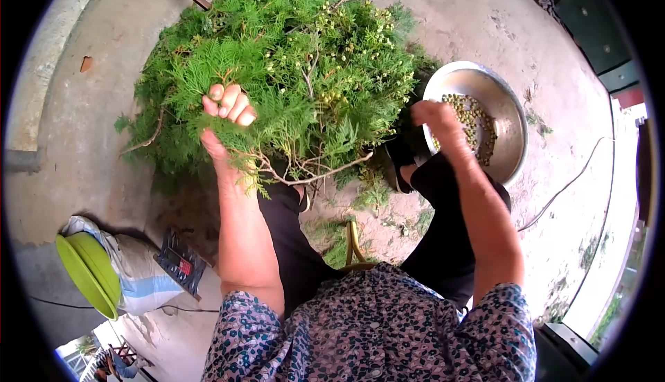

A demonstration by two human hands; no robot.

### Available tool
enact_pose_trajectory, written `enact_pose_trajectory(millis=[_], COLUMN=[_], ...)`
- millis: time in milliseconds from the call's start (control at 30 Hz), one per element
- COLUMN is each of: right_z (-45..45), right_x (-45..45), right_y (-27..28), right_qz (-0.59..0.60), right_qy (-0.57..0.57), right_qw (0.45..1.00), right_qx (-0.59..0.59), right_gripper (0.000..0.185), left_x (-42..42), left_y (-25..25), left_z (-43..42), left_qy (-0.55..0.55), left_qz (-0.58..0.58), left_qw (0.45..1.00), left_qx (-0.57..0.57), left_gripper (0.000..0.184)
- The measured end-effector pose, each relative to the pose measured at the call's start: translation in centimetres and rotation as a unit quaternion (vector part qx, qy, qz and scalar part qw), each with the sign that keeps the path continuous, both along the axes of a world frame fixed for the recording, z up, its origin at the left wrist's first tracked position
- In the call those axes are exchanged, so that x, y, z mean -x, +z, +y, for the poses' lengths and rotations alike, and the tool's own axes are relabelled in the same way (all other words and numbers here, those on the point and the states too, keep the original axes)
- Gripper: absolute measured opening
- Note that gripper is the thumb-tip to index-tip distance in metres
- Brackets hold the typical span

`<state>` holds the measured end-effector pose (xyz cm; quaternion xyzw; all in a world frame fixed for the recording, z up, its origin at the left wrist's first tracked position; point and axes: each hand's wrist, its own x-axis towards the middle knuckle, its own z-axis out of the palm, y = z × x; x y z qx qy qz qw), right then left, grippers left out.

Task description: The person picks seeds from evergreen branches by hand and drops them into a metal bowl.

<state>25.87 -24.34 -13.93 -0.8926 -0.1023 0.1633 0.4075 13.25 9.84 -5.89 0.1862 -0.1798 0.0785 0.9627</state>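
A big heap of green, scale-leaved evergreen branches (332, 56) lies on the floor in front of me, with small pale cones among the leaves. My left hand (228, 108) is closed on a leafy evergreen sprig (215, 67) at the heap's left side. A shallow metal basin (511, 115) stands right of the heap, holding many small round greenish cones (478, 122). Over the basin's left rim is my right hand (442, 120), bent at the wrist. Its fingers are blurred and partly turned away, so what they hold does not show.
A lime-green plastic basin (86, 274) leans against a white sack (142, 271) at the left, beside a dark packet (181, 261). A cable (568, 188) runs along the floor at right. Loose green bits (374, 195) lie between my feet.
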Motion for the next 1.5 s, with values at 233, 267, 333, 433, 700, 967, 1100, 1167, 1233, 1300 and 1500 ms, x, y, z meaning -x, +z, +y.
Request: enact_pose_trajectory(millis=[233, 267, 333, 433, 700, 967, 1100, 1167, 1233, 1300, 1500], right_z=[5.0, 5.2, 4.8, 4.2, 2.0, 1.6, 2.3, 2.5, 2.2, 2.0, 2.4], right_x=[7.5, 8.8, 10.7, 11.6, 17.1, 19.1, 20.2, 21.5, 22.6, 23.5, 23.7], right_y=[-4.5, -3.0, -2.2, -1.1, -0.3, -1.6, -2.4, -1.1, -0.4, 0.6, 0.3], right_qz=[0.314, 0.346, 0.372, 0.323, 0.253, 0.009, -0.105, -0.167, -0.183, -0.163, -0.152], right_qy=[0.150, 0.102, 0.025, -0.004, -0.173, -0.158, -0.100, -0.080, -0.041, 0.007, 0.031], right_qw=[0.923, 0.918, 0.894, 0.914, 0.887, 0.947, 0.964, 0.960, 0.966, 0.977, 0.979], right_qx=[-0.164, -0.163, -0.249, -0.245, -0.345, -0.281, -0.225, -0.210, -0.177, -0.138, -0.133], right_gripper=[0.031, 0.028, 0.022, 0.017, 0.026, 0.042, 0.020, 0.005, 0.016, 0.032, 0.028], left_x=[2.6, 3.1, 4.2, 5.3, 8.3, 10.3, 9.8, 9.0, 9.8, 10.3, 11.7], left_y=[0.9, 1.1, 1.5, 1.6, -0.1, -0.3, -0.3, -3.1, -8.0, -6.8, -5.8], left_z=[-2.9, -3.0, -3.1, -2.9, -3.8, -7.6, -13.2, -13.8, -13.8, -15.1, -14.5], left_qy=[-0.034, -0.037, -0.016, 0.010, 0.121, 0.559, 0.320, 0.182, 0.160, 0.161, 0.148], left_qz=[-0.015, -0.017, -0.017, -0.022, 0.307, 0.315, 0.335, 0.423, 0.276, 0.173, 0.267], left_qw=[0.998, 0.998, 0.999, 1.000, 0.934, 0.217, 0.721, 0.759, 0.919, 0.955, 0.927], left_qx=[0.041, 0.041, 0.030, 0.015, -0.135, -0.736, -0.515, -0.461, -0.232, -0.181, -0.219], left_gripper=[0.014, 0.014, 0.014, 0.014, 0.035, 0.053, 0.017, 0.021, 0.025, 0.029, 0.031])
